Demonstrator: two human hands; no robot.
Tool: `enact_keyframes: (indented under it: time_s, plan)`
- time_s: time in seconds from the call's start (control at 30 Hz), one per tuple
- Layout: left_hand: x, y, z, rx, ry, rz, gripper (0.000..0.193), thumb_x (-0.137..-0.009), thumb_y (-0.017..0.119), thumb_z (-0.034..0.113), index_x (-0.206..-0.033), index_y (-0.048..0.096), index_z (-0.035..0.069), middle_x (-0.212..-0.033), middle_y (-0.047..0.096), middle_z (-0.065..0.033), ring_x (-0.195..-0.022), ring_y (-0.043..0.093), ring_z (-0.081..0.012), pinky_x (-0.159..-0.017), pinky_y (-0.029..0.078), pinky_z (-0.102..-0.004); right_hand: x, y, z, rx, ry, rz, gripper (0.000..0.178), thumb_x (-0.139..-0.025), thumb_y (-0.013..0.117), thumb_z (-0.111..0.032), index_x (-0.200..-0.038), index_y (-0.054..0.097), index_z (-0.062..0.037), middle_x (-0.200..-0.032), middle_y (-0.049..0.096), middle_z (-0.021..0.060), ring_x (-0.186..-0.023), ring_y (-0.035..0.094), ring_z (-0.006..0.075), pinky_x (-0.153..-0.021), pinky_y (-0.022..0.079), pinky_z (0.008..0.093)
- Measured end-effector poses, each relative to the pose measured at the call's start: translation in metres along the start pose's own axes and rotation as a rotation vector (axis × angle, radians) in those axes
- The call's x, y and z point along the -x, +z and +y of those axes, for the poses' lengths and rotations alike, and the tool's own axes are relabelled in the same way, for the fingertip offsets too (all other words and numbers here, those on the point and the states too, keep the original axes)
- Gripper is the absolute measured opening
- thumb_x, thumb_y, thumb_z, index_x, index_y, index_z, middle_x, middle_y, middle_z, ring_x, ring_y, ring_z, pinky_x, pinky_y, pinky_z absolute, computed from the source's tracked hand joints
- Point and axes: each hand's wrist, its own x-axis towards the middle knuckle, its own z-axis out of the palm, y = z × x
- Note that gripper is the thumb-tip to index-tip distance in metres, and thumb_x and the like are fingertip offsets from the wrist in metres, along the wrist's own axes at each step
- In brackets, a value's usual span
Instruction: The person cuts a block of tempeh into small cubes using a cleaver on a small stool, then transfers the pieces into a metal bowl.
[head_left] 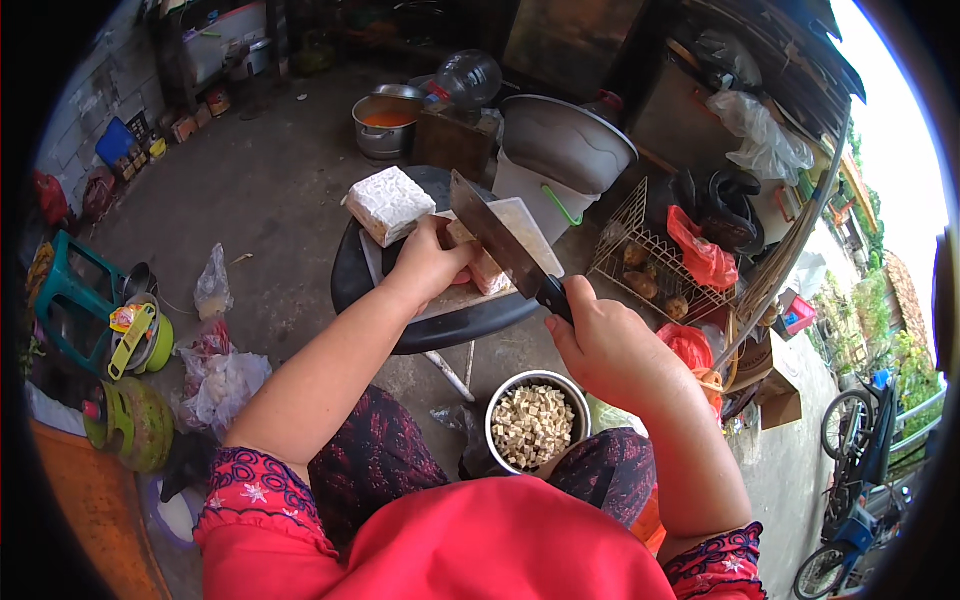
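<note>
while the right hand (605, 335) wraps its fingers round the black handle (555, 297) of a broad knife (503, 243), the left hand (432, 262) is half curled, thumb and fingers gripping a smaller pale block (489, 274) on the board (455, 298). the blade slants over the right side of that block, its tip toward the far edge of the round black stool (470, 326); whether it touches the block, i cannot tell. a larger white block (390, 203) sits near the stool's far left edge. below the near edge, between dark patterned trouser legs (380, 440), a round metal bowl (530, 380) holds many small pale cubes (530, 427). beyond the far edge stands a metal pot (380, 143) with orange contents. off to the right, a brown cardboard box (778, 385) has dark marks (too small to make out).
</note>
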Motion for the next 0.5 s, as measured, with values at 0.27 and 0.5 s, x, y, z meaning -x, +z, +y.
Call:
enact_keyframes:
  time_s: [0.27, 0.5]
  plan:
    - [-0.0007, 0.0006, -0.0045, 0.007, 0.032, 0.025, 0.049, -0.082, 0.066, 0.013, -0.119, 0.04, -0.006, -0.108, 0.05, -0.0106, -0.094, 0.059, -0.018, -0.074, 0.055, -0.0272, -0.0029, -0.0014, -0.0074, 0.086, -0.004, -0.069, 0.028, -0.09, 0.048, -0.018, -0.099, 0.04, 0.0079, -0.07, 0.061, 0.0263, -0.069, 0.062, 0.043, -0.061, 0.048, 0.0494]
    - [-0.0037, 0.0012, -0.0099, 0.038, 0.088, 0.043, 0.048, -0.079, 0.069, 0.015, -0.113, 0.044, -0.007, -0.102, 0.052, -0.0125, -0.085, 0.061, -0.0184, -0.067, 0.056, -0.0263, -0.0093, 0.003, -0.0097, 0.094, 0.057, -0.119, 0.029, -0.09, 0.047, -0.018, -0.101, 0.04, 0.0085, -0.074, 0.062, 0.027, -0.075, 0.062, 0.0432, -0.066, 0.049, 0.0487]
